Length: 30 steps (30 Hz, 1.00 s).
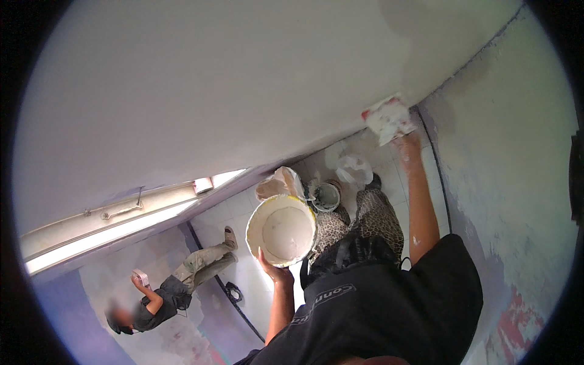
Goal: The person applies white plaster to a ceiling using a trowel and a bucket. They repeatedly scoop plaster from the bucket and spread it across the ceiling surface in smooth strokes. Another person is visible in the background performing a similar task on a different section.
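Note:
My left hand (277, 271) grips the near rim of a round white bucket (250, 233) with a yellowish edge. Pale, creamy plaster (288, 233) lies inside it, and its tilted mouth faces me. My right arm is stretched forward, and my right hand (410, 150), a little blurred, is closed on a plastering trowel (389, 118). White smears and red patches cover the trowel. It is at the lower part of the white wall (243, 73), close to the corner; whether its whole face touches the wall I cannot tell.
By my feet stand a smaller bucket (327, 196), an open sack (283, 184) and a clear plastic bag (354, 170) on the tiled floor (389, 159). A patchy wall (505, 176) rises on the right. At left, another person (176, 292) holds a small block near a window (121, 213).

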Available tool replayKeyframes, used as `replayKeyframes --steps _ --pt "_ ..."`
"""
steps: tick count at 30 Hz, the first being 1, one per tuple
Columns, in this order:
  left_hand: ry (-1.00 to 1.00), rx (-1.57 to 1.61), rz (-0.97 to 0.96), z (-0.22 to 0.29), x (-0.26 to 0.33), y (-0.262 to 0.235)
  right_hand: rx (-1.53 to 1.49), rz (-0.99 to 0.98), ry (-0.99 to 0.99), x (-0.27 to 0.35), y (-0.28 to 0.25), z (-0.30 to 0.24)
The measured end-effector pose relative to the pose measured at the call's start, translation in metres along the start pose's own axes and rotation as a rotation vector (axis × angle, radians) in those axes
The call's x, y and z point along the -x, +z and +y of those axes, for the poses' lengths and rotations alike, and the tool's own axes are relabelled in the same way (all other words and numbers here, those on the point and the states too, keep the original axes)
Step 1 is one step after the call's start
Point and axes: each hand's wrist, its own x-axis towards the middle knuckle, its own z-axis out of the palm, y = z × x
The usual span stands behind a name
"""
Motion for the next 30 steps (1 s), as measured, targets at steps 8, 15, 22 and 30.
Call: replayKeyframes --steps 8,15,22,30 --pt "-0.053 -0.031 0.125 -0.013 -0.008 -0.030 0.532 -0.093 0.283 -0.071 -0.012 0.242" --pt "-0.125 0.048 0.095 -0.014 -0.009 -0.034 1.092 -0.220 -0.371 -0.087 0.024 0.148" --pt "-0.034 0.096 -0.090 -0.019 -0.030 -0.003 -0.289 -0.263 0.003 0.056 0.058 -0.053" --pt "0.287 -0.010 -0.385 -0.012 -0.064 0.080 1.155 -0.496 -0.646 0.135 0.125 -0.147"
